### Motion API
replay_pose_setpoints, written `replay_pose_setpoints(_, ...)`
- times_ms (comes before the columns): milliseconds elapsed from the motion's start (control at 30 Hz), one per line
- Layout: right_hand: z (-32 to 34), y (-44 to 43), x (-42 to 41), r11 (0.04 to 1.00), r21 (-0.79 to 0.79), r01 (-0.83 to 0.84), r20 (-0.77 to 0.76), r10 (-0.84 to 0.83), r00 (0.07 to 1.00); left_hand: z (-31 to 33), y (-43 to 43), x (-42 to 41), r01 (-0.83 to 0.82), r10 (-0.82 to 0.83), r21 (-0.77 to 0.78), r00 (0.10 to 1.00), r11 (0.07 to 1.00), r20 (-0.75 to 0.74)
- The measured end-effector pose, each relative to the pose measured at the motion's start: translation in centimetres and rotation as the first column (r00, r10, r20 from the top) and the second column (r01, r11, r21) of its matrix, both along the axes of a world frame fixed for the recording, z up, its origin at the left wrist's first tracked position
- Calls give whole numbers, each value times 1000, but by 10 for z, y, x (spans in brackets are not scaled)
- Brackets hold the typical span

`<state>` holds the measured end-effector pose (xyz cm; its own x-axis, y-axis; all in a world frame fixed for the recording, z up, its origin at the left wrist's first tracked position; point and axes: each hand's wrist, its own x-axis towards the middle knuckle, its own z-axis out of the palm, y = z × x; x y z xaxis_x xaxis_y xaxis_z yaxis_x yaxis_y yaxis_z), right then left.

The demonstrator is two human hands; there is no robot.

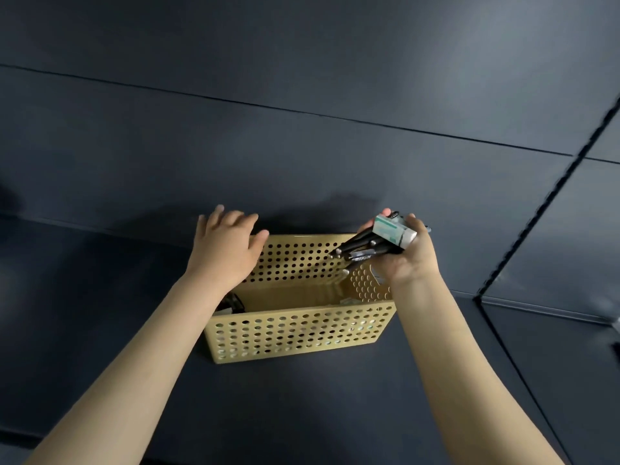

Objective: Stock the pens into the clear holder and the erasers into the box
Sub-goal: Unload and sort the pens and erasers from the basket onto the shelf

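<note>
left hand (228, 250): we see fingers straight, on the basket (295, 333) far rim
right hand (407, 260): we see it gripping pens (362, 250) and eraser (396, 231), above basket's right end
basket: on desk (302, 414), between our hands

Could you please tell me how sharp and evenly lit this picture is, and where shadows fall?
Head view: the basket and pens are fairly sharp; the seam at right is motion-blurred; soft shadows fall on the dark surface beyond the left hand and right hand; light pools upper right.
</note>
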<state>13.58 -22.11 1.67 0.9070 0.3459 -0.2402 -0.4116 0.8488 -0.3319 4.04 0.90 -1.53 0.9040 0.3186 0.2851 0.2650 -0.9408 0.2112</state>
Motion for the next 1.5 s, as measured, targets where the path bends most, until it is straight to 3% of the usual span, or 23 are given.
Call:
replay_pose_setpoints(100,2,-22,-6,998,56,12,-39,-10,999,25,-21,-9,178,-171,0,944,984,283)
replay_pose_setpoints(167,2,-40,-15,998,61,17,-73,-12,997,43,-50,-14,334,-269,-125,889,934,370)
replay_pose_setpoints(233,0,-63,-29,998,58,25,-100,-19,995,54,-89,-18,488,-363,-291,845,823,392)
replay_pose_setpoints(333,-6,-107,-50,994,53,98,-147,-90,985,49,-164,-21,626,-481,-527,780,574,402)
replay_pose_setpoints(467,-23,-189,-79,963,-17,269,-206,-266,942,18,-278,-30,637,-593,-694,715,335,369)
replay_pose_setpoints(567,-38,-258,-99,919,-123,374,-161,-391,906,3,-359,-45,570,-665,-781,689,253,287)
replay_pose_setpoints(700,-51,-356,-127,843,-276,462,-133,-510,850,-16,-448,-60,526,-697,-767,702,368,147)
replay_pose_setpoints(800,-61,-423,-143,810,-269,521,-125,-566,815,-26,-512,-73,480,-700,-766,712,427,56)
replay_pose_setpoints(900,-66,-478,-151,793,-242,560,-138,-599,789,-35,-569,-82,436,-709,-807,704,399,30)
replay_pose_setpoints(1100,-79,-546,-145,836,-198,512,-128,-540,832,-44,-643,-79,275,-644,-885,764,376,-36)
replay_pose_setpoints(1367,-73,-574,-101,869,-36,494,-103,-495,863,-46,-686,-34,288,-537,-874,843,392,36)
replay_pose_setpoints(1500,-75,-586,-66,882,16,471,-85,-468,879,-48,-698,3,359,-510,-796,857,487,75)
